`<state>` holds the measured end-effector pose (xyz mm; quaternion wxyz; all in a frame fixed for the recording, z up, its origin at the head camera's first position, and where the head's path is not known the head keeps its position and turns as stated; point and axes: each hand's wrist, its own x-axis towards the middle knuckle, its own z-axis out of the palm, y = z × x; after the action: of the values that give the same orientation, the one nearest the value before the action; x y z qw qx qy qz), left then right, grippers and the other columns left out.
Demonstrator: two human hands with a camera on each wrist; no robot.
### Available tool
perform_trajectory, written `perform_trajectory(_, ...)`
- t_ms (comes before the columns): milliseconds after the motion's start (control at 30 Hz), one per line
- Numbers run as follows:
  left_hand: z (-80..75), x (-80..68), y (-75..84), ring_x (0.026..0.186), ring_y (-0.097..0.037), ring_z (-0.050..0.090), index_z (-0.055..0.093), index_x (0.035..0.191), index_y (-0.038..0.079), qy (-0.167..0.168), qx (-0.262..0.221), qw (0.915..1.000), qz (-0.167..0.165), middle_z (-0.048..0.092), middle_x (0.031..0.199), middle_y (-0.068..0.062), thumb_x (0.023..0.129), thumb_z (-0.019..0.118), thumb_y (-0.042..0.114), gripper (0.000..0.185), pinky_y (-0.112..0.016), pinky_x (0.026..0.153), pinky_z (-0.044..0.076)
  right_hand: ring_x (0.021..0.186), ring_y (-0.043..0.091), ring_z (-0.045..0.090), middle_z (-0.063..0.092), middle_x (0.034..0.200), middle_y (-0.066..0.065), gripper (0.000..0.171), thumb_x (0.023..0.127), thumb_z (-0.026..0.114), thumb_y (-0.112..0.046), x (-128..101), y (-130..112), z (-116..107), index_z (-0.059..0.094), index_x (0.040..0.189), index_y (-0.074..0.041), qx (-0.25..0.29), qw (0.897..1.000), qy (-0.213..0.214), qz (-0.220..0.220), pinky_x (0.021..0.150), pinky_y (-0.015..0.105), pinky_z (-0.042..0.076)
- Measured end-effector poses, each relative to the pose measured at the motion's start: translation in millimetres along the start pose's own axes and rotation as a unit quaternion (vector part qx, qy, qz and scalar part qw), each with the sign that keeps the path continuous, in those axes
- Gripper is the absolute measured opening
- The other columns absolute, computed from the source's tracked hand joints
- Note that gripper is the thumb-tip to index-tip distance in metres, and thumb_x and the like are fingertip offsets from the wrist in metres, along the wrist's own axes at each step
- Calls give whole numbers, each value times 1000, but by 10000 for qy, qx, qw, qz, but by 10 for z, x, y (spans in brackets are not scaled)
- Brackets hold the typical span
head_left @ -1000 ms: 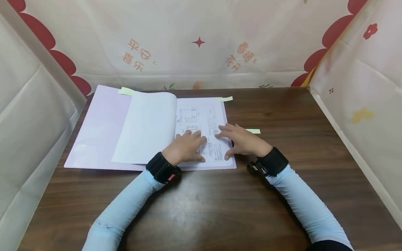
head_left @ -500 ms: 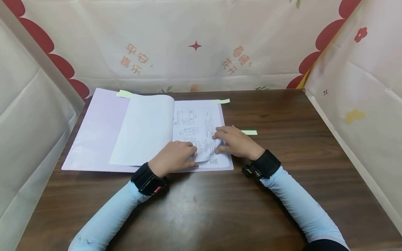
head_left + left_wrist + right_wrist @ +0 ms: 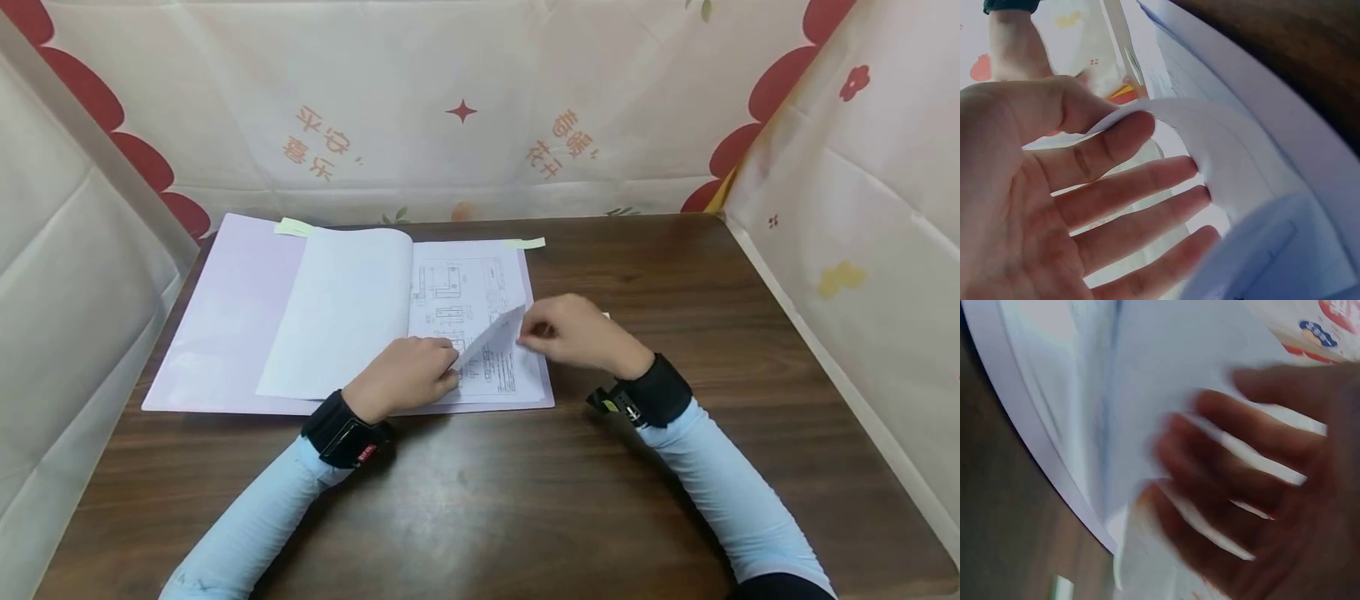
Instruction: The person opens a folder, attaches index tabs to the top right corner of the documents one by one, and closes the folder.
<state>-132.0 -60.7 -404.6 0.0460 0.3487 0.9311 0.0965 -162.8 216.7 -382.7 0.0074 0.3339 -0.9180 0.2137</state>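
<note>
An open lilac folder [image 3: 217, 333] lies on the table, with white pages [image 3: 341, 308] turned to its left side. On its right side are printed technical drawings [image 3: 450, 279]. My left hand [image 3: 405, 375] pinches a lifted page [image 3: 491, 332]; in the left wrist view the page [image 3: 1229, 150] bends between thumb and index finger, the other fingers spread beneath. By the raised edge is my right hand [image 3: 576, 333], its fingers loosely bent. Those fingers are blurred in the right wrist view, before the pale page [image 3: 1154, 369], with no grip on it visible.
Pale green tabs stick out at the top left [image 3: 292, 227] and top right [image 3: 532, 243] of the folder. Another tab is mostly hidden behind my right hand. The brown wooden table [image 3: 465, 500] is bordered by patterned cloth walls [image 3: 420, 50].
A page corner has risen from the right side into my left hand's pinch. My left hand has shifted slightly left. My right hand's fingers have bent and come off the page.
</note>
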Motion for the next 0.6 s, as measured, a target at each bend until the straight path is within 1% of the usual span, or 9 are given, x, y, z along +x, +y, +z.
perform_trajectory(33,3,-7,-6,64,-14,55,75,108,8,20,-32,10000,-32,68,86,-2,97,63,21,21,-24,56,42,80,12,65,75,93,-1,13,92,79,-22,4,-11,54,79,101,-13,-59,9995,-317,50,73,29,54)
perform_trajectory(100,-7,-34,-10,62,-14,54,75,109,6,170,-51,9998,-89,66,82,-1,97,61,20,23,-24,55,41,87,15,66,75,102,1,29,87,84,-25,20,-22,167,78,112,-13,-158,9963,-815,220,77,31,55)
perform_trajectory(167,-29,-96,-28,59,-13,52,74,105,5,438,2,9989,-161,63,76,-1,97,60,20,22,-23,52,39,91,18,65,73,107,3,43,82,89,-28,52,-29,263,76,121,-13,-280,9937,-1024,369,78,33,54)
perform_trajectory(233,-68,-189,-46,56,-13,49,73,96,5,768,167,9965,-268,59,70,0,96,60,18,19,-23,49,37,89,18,60,70,108,3,53,78,92,-30,66,-25,338,74,125,-14,-427,9922,-1089,427,75,31,50)
perform_trajectory(267,-93,-247,-55,55,-13,47,71,91,5,927,246,9947,-362,56,67,0,96,60,17,17,-23,48,35,88,18,58,68,107,3,55,76,93,-30,68,-28,358,74,126,-14,-469,9918,-1103,436,74,31,48)
perform_trajectory(367,-151,-433,-96,52,-14,43,65,78,6,1272,504,9878,-749,48,60,0,95,61,15,19,-23,45,31,87,18,54,66,106,4,55,75,94,-30,65,-43,390,75,124,-13,-559,9915,-1082,451,73,31,46)
perform_trajectory(500,-179,-669,-156,49,-16,37,56,67,7,1525,767,9761,-1346,39,54,0,95,61,14,29,-25,43,28,87,18,53,65,105,4,54,75,94,-29,65,-61,391,76,123,-12,-530,9914,-1069,544,71,31,43)
perform_trajectory(600,-147,-821,-217,48,-15,32,47,58,10,1606,849,9678,-1743,32,52,1,94,59,11,37,-26,41,25,87,19,52,65,105,6,54,75,94,-29,71,-67,396,76,123,-11,-431,9914,-1080,597,71,30,42)
